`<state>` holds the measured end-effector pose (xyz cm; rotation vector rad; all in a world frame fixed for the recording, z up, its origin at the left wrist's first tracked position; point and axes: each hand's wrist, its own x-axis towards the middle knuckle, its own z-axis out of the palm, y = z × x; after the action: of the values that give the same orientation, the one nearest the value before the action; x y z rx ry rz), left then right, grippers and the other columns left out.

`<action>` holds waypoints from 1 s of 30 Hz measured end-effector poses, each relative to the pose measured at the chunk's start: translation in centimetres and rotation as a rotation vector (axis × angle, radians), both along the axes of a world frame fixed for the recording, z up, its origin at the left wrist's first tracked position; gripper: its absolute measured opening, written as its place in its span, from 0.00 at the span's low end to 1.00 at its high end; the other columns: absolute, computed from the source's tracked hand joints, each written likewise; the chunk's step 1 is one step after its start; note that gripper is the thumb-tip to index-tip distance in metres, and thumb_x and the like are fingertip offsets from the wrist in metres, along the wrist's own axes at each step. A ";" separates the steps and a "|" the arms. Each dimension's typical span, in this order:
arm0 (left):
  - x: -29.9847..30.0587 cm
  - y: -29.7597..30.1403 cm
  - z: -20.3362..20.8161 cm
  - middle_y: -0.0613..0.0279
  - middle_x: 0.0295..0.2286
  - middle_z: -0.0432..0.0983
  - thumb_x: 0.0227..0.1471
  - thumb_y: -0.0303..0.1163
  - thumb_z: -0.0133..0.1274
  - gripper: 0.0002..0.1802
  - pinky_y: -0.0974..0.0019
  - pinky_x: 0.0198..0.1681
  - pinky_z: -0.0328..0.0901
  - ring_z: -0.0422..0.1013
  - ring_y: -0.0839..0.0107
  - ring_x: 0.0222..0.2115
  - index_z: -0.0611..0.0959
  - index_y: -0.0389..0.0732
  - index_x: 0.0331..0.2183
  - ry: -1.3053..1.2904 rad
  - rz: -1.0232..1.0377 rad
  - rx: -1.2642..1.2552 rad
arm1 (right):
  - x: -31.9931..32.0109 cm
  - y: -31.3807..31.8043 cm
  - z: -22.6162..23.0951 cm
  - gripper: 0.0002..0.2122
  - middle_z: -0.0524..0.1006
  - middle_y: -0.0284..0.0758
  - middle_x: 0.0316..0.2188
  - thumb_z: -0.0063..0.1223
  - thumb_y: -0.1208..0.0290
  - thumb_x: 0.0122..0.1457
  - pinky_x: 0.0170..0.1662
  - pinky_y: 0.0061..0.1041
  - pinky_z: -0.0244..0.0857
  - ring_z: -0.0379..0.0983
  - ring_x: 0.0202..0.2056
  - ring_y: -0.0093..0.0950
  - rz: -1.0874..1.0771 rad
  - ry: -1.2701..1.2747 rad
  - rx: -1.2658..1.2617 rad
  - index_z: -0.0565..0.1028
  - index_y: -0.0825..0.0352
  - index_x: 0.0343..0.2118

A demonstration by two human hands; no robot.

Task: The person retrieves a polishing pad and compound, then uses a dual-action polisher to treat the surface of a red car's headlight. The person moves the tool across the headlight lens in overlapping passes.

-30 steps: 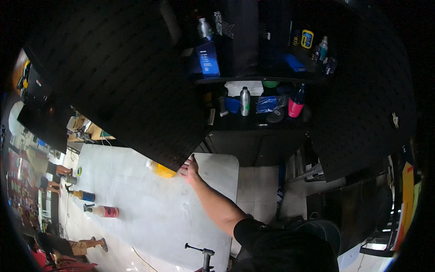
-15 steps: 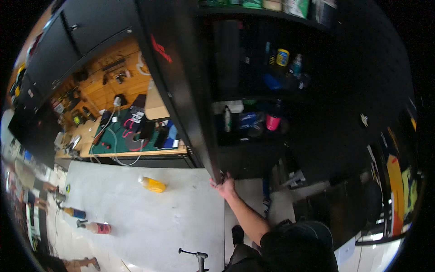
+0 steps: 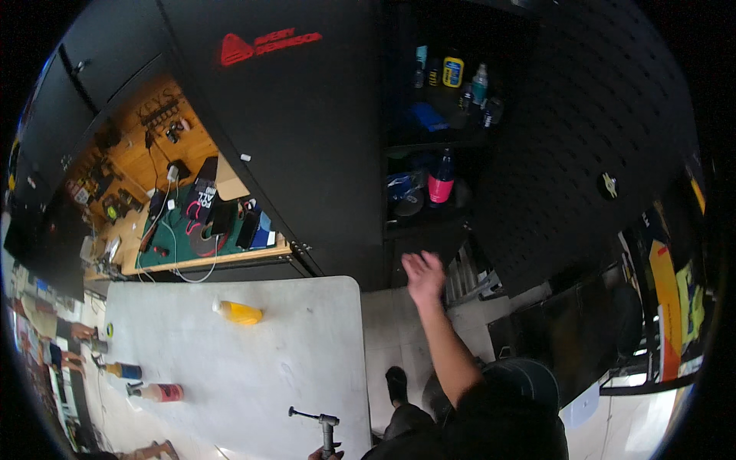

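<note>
My right hand [image 3: 424, 277] is raised in front of the black cabinet with its fingers stretched out, holding nothing. It is just off the lower edge of the cabinet's left door [image 3: 299, 146], which is swung across the left part of the opening. At the lower edge, the fingers of my left hand [image 3: 315, 455] wrap round a dark grey T-shaped tool [image 3: 328, 433] with a thin arm pointing left. On the cabinet's shelves stand a bottle with a pink label [image 3: 441, 180], a yellow container [image 3: 453, 70] and a spray bottle [image 3: 480, 86].
A yellow bottle [image 3: 241, 313], a red-labelled spray bottle [image 3: 162, 392] and a blue-labelled spray bottle [image 3: 124, 370] lie on the white table [image 3: 268, 360]. The perforated right door [image 3: 567, 153] stands ajar. Behind the table is a wooden workbench [image 3: 130, 245].
The left cabinet door has swung to the right, covering part of the shelves. My right hand has let go of its edge and moved up and right. The grey tool shifted slightly left.
</note>
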<state>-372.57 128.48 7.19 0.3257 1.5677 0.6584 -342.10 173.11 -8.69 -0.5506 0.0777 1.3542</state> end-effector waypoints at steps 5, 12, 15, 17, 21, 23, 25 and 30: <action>-2.3 -4.2 -7.2 0.54 0.31 0.81 0.54 0.32 0.60 0.23 0.60 0.35 0.75 0.78 0.66 0.29 0.80 0.34 0.51 -0.029 0.065 0.143 | 21.6 -11.3 -1.4 0.17 0.75 0.40 0.42 0.42 0.66 0.66 0.45 0.40 0.71 0.73 0.42 0.36 -0.629 -0.712 -0.358 0.68 0.68 0.54; -2.6 -3.5 -3.7 0.63 0.26 0.79 0.53 0.40 0.63 0.23 0.67 0.33 0.70 0.74 0.74 0.25 0.83 0.37 0.47 0.152 -0.191 -0.070 | 22.9 -11.8 6.4 0.28 0.68 0.51 0.58 0.49 0.82 0.57 0.60 0.36 0.62 0.69 0.51 0.40 -0.678 -1.419 -0.178 0.60 0.78 0.62; -2.1 -4.6 -3.1 0.63 0.26 0.79 0.53 0.40 0.63 0.23 0.67 0.33 0.70 0.74 0.74 0.25 0.83 0.38 0.48 0.170 -0.189 -0.095 | 18.3 -12.0 5.5 0.22 0.68 0.50 0.58 0.50 0.73 0.65 0.56 0.38 0.65 0.70 0.51 0.37 -0.613 -1.576 -0.162 0.62 0.76 0.60; -2.0 -7.3 -4.0 0.62 0.25 0.79 0.52 0.42 0.64 0.23 0.67 0.34 0.70 0.74 0.73 0.26 0.83 0.37 0.46 0.150 -0.137 -0.104 | 12.3 -11.8 4.1 0.22 0.69 0.52 0.56 0.50 0.71 0.66 0.56 0.37 0.64 0.69 0.52 0.39 -0.595 -1.731 -0.193 0.62 0.76 0.59; -3.2 -12.8 -4.7 0.60 0.26 0.80 0.50 0.46 0.63 0.24 0.65 0.37 0.69 0.75 0.70 0.29 0.84 0.35 0.41 0.164 -0.030 -0.034 | 0.6 -7.6 5.6 0.24 0.71 0.55 0.54 0.52 0.73 0.64 0.59 0.40 0.63 0.70 0.54 0.46 -0.370 -1.671 -0.067 0.62 0.75 0.61; -4.3 -15.2 -3.8 0.59 0.27 0.81 0.50 0.44 0.64 0.23 0.67 0.36 0.69 0.75 0.72 0.28 0.85 0.35 0.41 0.147 0.016 -0.011 | -2.8 -4.6 7.2 0.27 0.68 0.56 0.57 0.52 0.73 0.63 0.61 0.41 0.62 0.67 0.59 0.46 -0.257 -1.760 -0.057 0.60 0.74 0.63; -5.6 -18.2 -4.2 0.59 0.26 0.81 0.50 0.42 0.64 0.22 0.68 0.35 0.69 0.75 0.73 0.28 0.85 0.35 0.41 0.119 0.097 0.024 | -3.6 -0.4 8.4 0.27 0.68 0.57 0.58 0.50 0.75 0.62 0.62 0.39 0.61 0.66 0.60 0.47 -0.163 -1.854 -0.062 0.60 0.74 0.64; -10.1 -29.1 -6.5 0.63 0.24 0.79 0.50 0.35 0.64 0.19 0.67 0.30 0.70 0.76 0.73 0.24 0.84 0.33 0.42 0.104 0.329 0.079 | -7.1 0.4 10.4 0.32 0.66 0.54 0.62 0.51 0.72 0.58 0.65 0.37 0.57 0.64 0.63 0.47 0.054 -1.737 -0.123 0.58 0.75 0.66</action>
<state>-382.70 99.41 0.68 0.1622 1.7155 0.9730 -349.16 173.53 1.69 -1.6468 -1.2632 0.5421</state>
